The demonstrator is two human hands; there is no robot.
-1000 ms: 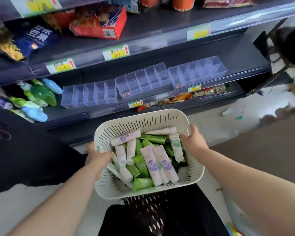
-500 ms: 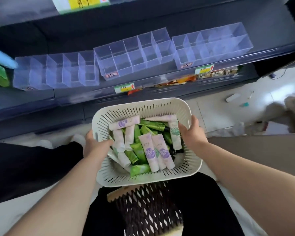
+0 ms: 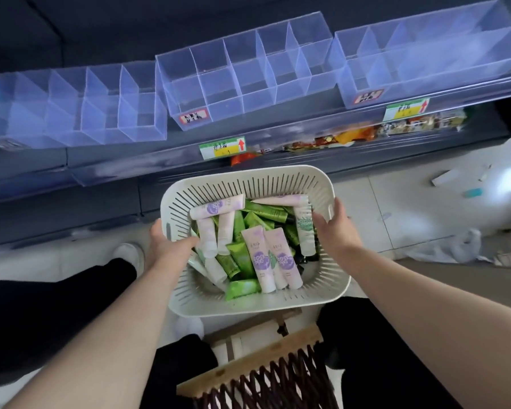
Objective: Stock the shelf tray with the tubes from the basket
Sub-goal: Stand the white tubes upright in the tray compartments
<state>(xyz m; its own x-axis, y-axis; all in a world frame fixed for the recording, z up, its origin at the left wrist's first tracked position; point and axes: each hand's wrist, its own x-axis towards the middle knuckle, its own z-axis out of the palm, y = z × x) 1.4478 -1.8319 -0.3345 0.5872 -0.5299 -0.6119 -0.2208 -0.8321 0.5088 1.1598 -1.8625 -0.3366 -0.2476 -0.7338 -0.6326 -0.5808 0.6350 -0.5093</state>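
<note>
Both hands on the basket (image 3: 248,175), none on a tube yet. Left hand (image 3: 165,246) grips the left rim, thumb hooked over to the inside, fingers down the outer wall; forearm comes in low from the near left. Right hand (image 3: 337,228) holds the right rim the same way, thumb inside, fingers curled over the edge. The tubes (image 3: 260,255) lie loose in the basket between the two hands, heaped and crossing one another. We note two pink-and-purple tubes (image 3: 281,261) on top, side by side, long axes running from the far side back toward the body with a slight slant to the right. A white-and-green tube (image 3: 306,231) lies just inward of the right thumb, long axis also fore-and-aft; pale tubes lie just inward of the left thumb. The shelf tray (image 3: 242,81), clear and divided, sits well beyond both sets of fingertips, straight ahead of the basket, its cells showing nothing inside. Our judgement: stocking has not begun, and one hand must leave the rim first. The right hand looks nearer a top-lying tube, needing only a short inward reach, then a carry forward to the cells; a wooden lattice stool (image 3: 263,379) sits below the wrists
</note>
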